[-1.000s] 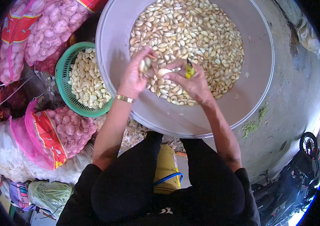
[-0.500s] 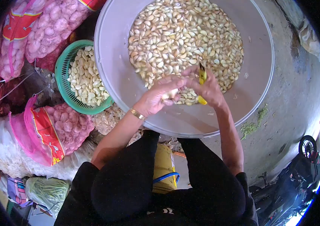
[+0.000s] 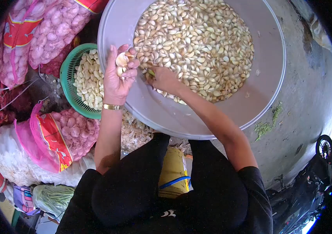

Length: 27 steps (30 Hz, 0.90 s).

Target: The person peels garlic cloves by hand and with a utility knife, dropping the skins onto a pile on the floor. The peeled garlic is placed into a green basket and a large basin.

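My left hand (image 3: 114,86), palm up, is curled around a few garlic cloves (image 3: 122,59) above the left rim of a big grey basin (image 3: 154,111). Many unpeeled cloves (image 3: 197,46) lie in water in that basin. At their left edge my right hand (image 3: 165,80) reaches down with fingers closed. A bit of the yellow handle of a small knife (image 3: 151,72) shows between its fingers; the blade is hidden. Left of my left hand, a green basket (image 3: 69,84) holds peeled cloves (image 3: 89,80), partly under the basin's rim.
Pink mesh sacks of garlic bulbs (image 3: 54,35) stand at the upper left, with another opened sack (image 3: 76,130) below. Garlic skins (image 3: 132,132) litter the floor near my legs. A yellow container (image 3: 173,167) sits between my knees. A motorbike (image 3: 306,175) is at the lower right.
My hands have moved apart and left from the basin's near side. My left hand has turned up with cloves at the rim; my right has gone down to the cloves with the knife.
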Each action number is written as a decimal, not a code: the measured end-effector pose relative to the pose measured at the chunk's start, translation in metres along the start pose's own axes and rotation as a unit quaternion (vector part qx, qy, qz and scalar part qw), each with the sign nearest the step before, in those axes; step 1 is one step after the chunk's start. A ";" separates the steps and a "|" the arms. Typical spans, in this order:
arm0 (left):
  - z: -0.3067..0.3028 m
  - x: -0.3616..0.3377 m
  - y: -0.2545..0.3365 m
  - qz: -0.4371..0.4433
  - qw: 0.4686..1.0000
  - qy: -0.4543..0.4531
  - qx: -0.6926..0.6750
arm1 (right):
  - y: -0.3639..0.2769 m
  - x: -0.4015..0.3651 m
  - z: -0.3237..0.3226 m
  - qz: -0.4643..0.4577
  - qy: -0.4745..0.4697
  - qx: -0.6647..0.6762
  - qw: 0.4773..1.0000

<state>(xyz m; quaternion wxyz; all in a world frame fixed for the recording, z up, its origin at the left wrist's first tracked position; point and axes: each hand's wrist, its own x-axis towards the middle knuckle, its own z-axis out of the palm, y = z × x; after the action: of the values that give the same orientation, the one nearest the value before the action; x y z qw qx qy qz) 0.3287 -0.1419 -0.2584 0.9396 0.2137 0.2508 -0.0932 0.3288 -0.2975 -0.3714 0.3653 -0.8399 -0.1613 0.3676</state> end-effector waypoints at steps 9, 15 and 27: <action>-0.002 0.001 -0.003 -0.025 0.999 -0.011 0.030 | 0.003 -0.002 0.006 -0.074 0.038 0.065 0.994; -0.011 0.005 -0.038 -0.042 0.992 0.050 0.112 | -0.015 -0.067 -0.072 0.049 0.090 0.298 0.949; 0.013 0.010 -0.094 -0.106 0.991 0.085 0.014 | -0.035 -0.120 -0.106 -0.036 0.157 0.405 0.900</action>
<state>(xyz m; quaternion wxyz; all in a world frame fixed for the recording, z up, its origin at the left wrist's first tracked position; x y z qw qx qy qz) 0.3168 -0.2325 -0.2867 0.8965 0.2066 0.3495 -0.1774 0.3251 -0.3904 -0.2366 0.7072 -0.6602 0.0306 0.2512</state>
